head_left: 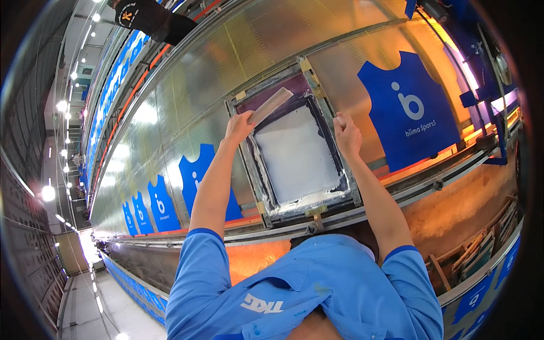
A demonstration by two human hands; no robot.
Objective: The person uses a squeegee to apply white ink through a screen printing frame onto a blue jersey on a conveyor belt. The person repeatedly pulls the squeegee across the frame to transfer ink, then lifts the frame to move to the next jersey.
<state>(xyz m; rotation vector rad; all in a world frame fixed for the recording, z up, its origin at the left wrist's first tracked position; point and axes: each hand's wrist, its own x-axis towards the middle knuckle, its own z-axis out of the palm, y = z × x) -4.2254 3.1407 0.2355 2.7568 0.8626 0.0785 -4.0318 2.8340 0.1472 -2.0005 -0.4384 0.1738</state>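
A screen printing frame (263, 209) lies on the long printing table in front of me, its mesh coated with white ink (294, 156) inside a dark border. My left hand (241, 127) is closed round one end of a pale squeegee (272, 106), which slants over the far part of the frame. At the frame's right side, my right hand (347, 136) is closed on the rail. To the right of the frame lies a blue sleeveless shirt piece (411, 110) with a white print.
Several more printed blue pieces (163, 204) lie in a row along the table (221, 62) to the left. A metal rail (419, 184) runs along the near edge. A glowing machine (470, 73) stands far right. Across the table is another person in black (170, 27).
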